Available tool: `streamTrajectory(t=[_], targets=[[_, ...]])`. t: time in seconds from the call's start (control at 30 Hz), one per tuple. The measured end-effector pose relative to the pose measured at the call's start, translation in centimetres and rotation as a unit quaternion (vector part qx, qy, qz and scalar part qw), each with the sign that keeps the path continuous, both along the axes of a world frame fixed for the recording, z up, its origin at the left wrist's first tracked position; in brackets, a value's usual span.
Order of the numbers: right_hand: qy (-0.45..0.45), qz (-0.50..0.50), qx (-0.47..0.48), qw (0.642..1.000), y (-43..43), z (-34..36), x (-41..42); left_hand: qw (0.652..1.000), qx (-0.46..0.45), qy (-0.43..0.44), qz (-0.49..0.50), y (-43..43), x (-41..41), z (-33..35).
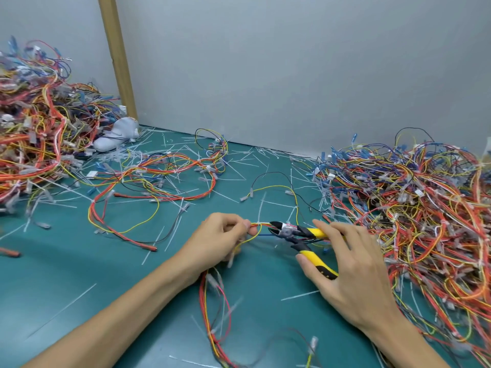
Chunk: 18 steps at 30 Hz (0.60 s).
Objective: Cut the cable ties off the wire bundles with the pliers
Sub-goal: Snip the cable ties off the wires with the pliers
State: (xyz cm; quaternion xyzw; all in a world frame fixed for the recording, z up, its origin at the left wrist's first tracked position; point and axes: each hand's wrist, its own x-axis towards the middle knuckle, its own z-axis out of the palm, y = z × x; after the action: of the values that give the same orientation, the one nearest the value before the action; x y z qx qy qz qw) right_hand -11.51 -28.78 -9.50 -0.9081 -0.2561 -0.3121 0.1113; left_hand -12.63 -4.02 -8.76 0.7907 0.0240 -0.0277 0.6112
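A heap of wires [34, 123] rises at far left on our green mat [79, 274]. At near centre, our left hand [218, 240] pinches a wire bundle [255, 226]. Just right, the pliers [300, 235], jaws parted, meet the wires, their yellow handles gripped by our right hand [353, 269]. Another heap [425, 208] sprawls at right.

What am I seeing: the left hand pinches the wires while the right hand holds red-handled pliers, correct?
Nearly. The head view shows the pliers have yellow handles, not red. The left hand does pinch the wires while the right hand holds the pliers.
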Motion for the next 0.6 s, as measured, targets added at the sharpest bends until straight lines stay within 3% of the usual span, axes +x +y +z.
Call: streamTrajectory(t=[0.07,0.13,0.2,0.3,0.43,0.6], targets=[[0.005,0.005,0.008,1.000,0.1,-0.1,0.0,0.985,-0.140,0.092,-0.029,-0.4,-0.1,0.3],[0.005,0.002,0.007,1.000,0.2,-0.2,0.0,0.937,-0.281,0.192,-0.073,-0.9,-0.3,0.5],[0.008,-0.006,0.004,1.000,0.2,-0.3,0.1,0.900,-0.349,0.233,-0.114,-1.1,-0.4,0.4],[0.008,-0.010,0.010,1.000,0.1,-0.3,0.2,0.915,-0.338,0.185,-0.123,-1.3,-0.3,-0.2],[-0.026,0.005,0.057,0.998,0.1,0.0,0.0,0.932,-0.348,0.091,-0.055,-1.4,-0.2,-0.6],[0.014,0.044,0.085,0.995,0.6,0.0,-0.8,0.931,-0.357,0.067,-0.022,-1.6,-0.3,-0.5]])
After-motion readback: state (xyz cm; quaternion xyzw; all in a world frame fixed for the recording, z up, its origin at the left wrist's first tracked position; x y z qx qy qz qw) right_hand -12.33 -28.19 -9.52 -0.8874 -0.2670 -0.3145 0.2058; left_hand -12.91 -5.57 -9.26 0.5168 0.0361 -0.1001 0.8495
